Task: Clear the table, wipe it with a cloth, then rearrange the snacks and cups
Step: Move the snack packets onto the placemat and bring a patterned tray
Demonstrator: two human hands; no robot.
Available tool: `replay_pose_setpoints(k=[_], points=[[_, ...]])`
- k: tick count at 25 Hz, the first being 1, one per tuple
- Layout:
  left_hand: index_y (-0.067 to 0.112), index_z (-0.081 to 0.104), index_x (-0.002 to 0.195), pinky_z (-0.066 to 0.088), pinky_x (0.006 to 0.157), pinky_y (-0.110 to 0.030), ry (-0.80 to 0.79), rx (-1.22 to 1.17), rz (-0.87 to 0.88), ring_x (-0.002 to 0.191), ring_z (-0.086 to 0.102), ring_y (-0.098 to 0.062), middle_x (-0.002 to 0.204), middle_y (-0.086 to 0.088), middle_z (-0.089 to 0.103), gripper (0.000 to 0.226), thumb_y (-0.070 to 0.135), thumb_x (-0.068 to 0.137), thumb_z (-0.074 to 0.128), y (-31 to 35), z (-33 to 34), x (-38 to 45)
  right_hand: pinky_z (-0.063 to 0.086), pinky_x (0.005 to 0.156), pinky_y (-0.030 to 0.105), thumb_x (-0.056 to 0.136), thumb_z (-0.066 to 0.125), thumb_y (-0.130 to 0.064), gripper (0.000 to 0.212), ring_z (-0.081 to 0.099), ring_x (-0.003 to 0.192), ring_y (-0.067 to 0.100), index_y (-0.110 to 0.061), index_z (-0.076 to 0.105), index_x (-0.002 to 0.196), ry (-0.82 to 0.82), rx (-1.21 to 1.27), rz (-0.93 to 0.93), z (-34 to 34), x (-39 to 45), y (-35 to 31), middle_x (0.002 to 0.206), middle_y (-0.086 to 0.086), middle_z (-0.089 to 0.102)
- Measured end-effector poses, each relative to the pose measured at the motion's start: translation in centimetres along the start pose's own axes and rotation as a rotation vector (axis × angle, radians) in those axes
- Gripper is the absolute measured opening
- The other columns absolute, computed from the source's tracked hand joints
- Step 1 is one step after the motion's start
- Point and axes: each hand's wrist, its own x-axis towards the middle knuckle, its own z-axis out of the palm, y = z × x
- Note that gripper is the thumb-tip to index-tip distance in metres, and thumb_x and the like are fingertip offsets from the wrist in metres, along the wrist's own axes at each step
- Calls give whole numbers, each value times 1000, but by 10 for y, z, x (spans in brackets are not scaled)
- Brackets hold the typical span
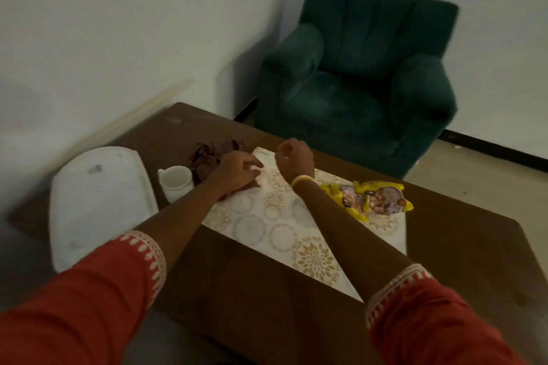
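We see the left hand (237, 170) with fingers spread loosely on the patterned mat (278, 225), its grip holding nothing; the dark checked cloth (212, 157) lies just behind it, touching; the right hand (293, 157) hovers curled, pinching nothing we can discern; the white cup (175, 182) stands left; the yellow snack packet (367, 197) lies right on the brown surface (462, 234).

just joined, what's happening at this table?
A person in red sleeves leans over a brown table. The left hand rests with spread fingers on the far end of a patterned mat, next to a crumpled checked cloth. The right hand hovers above the mat with fingers curled, apparently empty. A white cup stands left of the mat, and a yellow snack packet lies on its right edge.
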Motion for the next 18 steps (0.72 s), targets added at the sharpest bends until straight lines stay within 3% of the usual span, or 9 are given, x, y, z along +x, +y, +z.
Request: replay_pose_setpoints(k=[4,7,11,13,16,18], points=[[0,71,102,46,85,-32,253,151,-76,97,65,-34,103,-20,70,26,19,88,60,-73,-77,-31,53,85,39,87,60,-26,19,63,88,24,-9,70,89,-188,95,-147,83,-29,-100,93,9,69],[7,73,101,49,88,-36,404,147,-214,95,65,-30,103,-13,70,21,13,84,62,-122,-121,-61,51,86,41,86,60,-12,12,63,90,26,-3,68,89,-303,237,-216,118,-48,-152,93,13,69],[9,74,94,44,99,-38,496,199,-416,110,58,-34,115,-18,65,22,1,75,65,-184,-141,-100,45,86,33,87,60,-22,26,60,107,32,-4,65,105,-645,-77,-263,162,-69,-189,112,14,66],[9,68,103,44,95,-41,473,244,-603,112,54,-35,119,-21,58,27,11,76,67,-207,-141,-112,44,79,31,87,60,-23,35,60,108,33,1,61,112,-757,-232,-256,173,-76,-197,114,17,64],[3,37,137,33,106,-50,319,334,-955,130,36,-41,140,-25,37,83,53,77,66,-239,-144,-122,50,82,35,87,59,-21,35,61,98,31,2,58,114,-889,-232,-153,185,-82,-206,103,15,61],[2,17,147,24,111,-54,302,220,-1094,138,25,-43,150,-26,23,111,67,71,65,-251,-146,-126,52,79,35,87,59,-22,34,57,92,28,0,58,113,-947,-256,-112,193,-86,-211,104,14,59]])
